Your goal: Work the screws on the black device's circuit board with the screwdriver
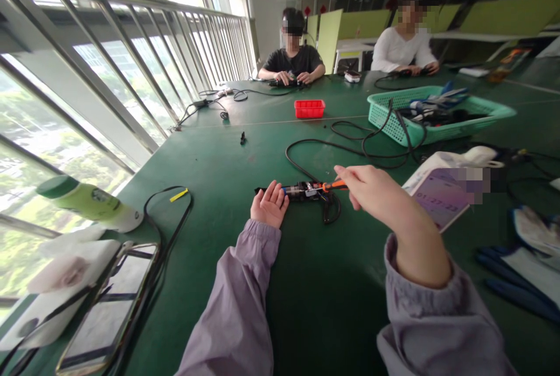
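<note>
A slim black corded device lies on the green table, with metal and wiring exposed near its right end. My left hand rests palm up over its left part, fingers loosely extended and touching or very near it; I cannot tell which. In my closed right hand is a screwdriver with an orange and black handle. It points left, and its shaft reaches the exposed section of the device. The exact contact at the tip is too small to make out. A black cable runs from behind the device.
A green basket holds gloves and dark items. Ahead are a red tray and a small black part. A phone and a bottle lie left; a white timer and gloves are right. Two people sit opposite.
</note>
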{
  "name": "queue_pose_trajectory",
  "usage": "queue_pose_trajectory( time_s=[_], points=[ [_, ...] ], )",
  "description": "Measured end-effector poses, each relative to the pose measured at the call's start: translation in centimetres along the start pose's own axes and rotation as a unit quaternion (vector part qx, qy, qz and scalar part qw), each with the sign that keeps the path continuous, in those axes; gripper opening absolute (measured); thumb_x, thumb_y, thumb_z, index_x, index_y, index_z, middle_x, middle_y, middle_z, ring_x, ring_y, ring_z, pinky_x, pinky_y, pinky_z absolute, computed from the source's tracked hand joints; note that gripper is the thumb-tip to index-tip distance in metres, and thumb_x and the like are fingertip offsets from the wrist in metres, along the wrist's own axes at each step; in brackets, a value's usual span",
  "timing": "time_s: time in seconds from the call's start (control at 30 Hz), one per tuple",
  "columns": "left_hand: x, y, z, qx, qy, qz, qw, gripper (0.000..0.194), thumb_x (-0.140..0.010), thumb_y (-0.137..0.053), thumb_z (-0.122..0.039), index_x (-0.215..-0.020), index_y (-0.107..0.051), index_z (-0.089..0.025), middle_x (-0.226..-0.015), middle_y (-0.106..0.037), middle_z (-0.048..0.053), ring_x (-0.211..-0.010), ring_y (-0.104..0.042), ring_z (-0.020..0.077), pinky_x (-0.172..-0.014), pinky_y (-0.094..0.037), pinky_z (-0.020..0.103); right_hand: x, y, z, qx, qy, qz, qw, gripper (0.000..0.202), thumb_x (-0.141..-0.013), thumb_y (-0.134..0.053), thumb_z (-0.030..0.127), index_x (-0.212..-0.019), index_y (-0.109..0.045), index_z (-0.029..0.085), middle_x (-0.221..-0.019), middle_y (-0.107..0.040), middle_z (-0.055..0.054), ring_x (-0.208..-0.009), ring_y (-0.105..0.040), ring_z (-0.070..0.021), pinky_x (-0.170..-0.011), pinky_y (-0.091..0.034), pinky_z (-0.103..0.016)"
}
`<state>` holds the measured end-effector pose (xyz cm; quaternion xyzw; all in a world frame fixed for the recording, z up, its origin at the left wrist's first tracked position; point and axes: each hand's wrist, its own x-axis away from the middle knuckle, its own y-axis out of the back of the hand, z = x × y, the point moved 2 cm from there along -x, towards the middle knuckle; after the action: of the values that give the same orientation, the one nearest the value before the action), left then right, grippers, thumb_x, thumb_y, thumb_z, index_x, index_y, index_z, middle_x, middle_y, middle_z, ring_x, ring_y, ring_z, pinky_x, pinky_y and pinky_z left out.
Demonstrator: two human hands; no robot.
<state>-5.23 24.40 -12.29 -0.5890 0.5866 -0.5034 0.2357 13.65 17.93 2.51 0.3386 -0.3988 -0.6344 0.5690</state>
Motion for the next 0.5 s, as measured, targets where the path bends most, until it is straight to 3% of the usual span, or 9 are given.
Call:
queue_pose_trajectory(
  time_s=[0.07,0.13,0.2,0.27,0.37,0.43,0.5],
  points=[
    [0.02,-0.02,0.03,-0.004,-0.002,0.004,1.0,0.041,-0.089,-0.032,-0.031,-0.122,-0.051,-0.016,-0.083,-0.069,0.004,-0.071,-0.064,0.0118,-0.078,-0.046,0.029,0.06,0.02,0.09,0.0,0.008,-0.02,1.0,0.044,-0.089,-0.025,0.044,-0.072,-0.058,0.021,-0.056,-0.057,-0.003,-0.052,-0.052,-0.016,-0.052,-0.034,-0.026],
    [0.03,-0.08,0.05,-0.003,-0.002,0.003,1.0,0.041,-0.09,-0.031,-0.031,-0.123,-0.049,-0.015,-0.082,-0.069,0.004,-0.07,-0.064,0.0118,-0.077,-0.046,0.029,0.04,0.01,0.03,-0.009,0.028,-0.066,0.997,0.03,-0.087,-0.033,0.038,-0.095,-0.057,0.021,-0.069,-0.062,-0.004,-0.058,-0.055,-0.0169,-0.054,-0.036,-0.026],
    [0.03,-0.14,0.04,0.0,0.001,-0.001,1.0,0.042,-0.09,-0.03,-0.031,-0.125,-0.048,-0.014,-0.081,-0.07,0.004,-0.07,-0.063,0.012,-0.077,-0.046,0.029,-0.02,-0.04,-0.11,-0.021,0.057,-0.106,0.992,0.031,-0.082,-0.042,0.029,-0.112,-0.049,0.021,-0.084,-0.065,-0.006,-0.065,-0.058,-0.0175,-0.057,-0.039,-0.026],
    [0.01,-0.18,0.01,0.001,0.002,-0.003,1.0,0.043,-0.09,-0.03,-0.031,-0.126,-0.047,-0.015,-0.081,-0.07,0.004,-0.07,-0.063,0.0124,-0.077,-0.046,0.029,-0.04,-0.04,-0.22,-0.026,0.074,-0.123,0.989,0.034,-0.079,-0.047,0.026,-0.112,-0.048,0.02,-0.089,-0.065,-0.007,-0.068,-0.059,-0.0176,-0.058,-0.04,-0.026],
    [0.0,-0.19,-0.02,0.0,0.0,-0.004,1.0,0.043,-0.09,-0.03,-0.031,-0.127,-0.047,-0.015,-0.082,-0.069,0.005,-0.07,-0.063,0.0125,-0.079,-0.045,0.029,0.02,-0.09,-0.25,-0.029,0.038,-0.058,0.997,0.024,-0.082,-0.042,0.036,-0.096,-0.055,0.021,-0.066,-0.064,-0.003,-0.053,-0.056,-0.0158,-0.051,-0.036,-0.025],
    [0.01,-0.22,-0.02,0.001,0.0,-0.005,1.0,0.043,-0.091,-0.029,-0.031,-0.126,-0.048,-0.016,-0.083,-0.069,0.005,-0.07,-0.063,0.0124,-0.08,-0.045,0.029,0.11,-0.18,-0.13,-0.033,0.012,0.007,0.999,0.032,-0.086,-0.033,0.042,-0.084,-0.058,0.021,-0.048,-0.056,-0.001,-0.042,-0.051,-0.0146,-0.047,-0.033,-0.024],
    [0.05,-0.29,-0.02,0.002,-0.001,-0.006,1.0,0.043,-0.091,-0.029,-0.031,-0.126,-0.048,-0.016,-0.083,-0.069,0.005,-0.07,-0.063,0.0123,-0.08,-0.045,0.029,0.11,-0.15,-0.01,-0.034,0.01,0.011,0.999,0.034,-0.087,-0.031,0.042,-0.085,-0.058,0.021,-0.048,-0.057,-0.001,-0.044,-0.051,-0.0147,-0.047,-0.033,-0.024]
  ],
)
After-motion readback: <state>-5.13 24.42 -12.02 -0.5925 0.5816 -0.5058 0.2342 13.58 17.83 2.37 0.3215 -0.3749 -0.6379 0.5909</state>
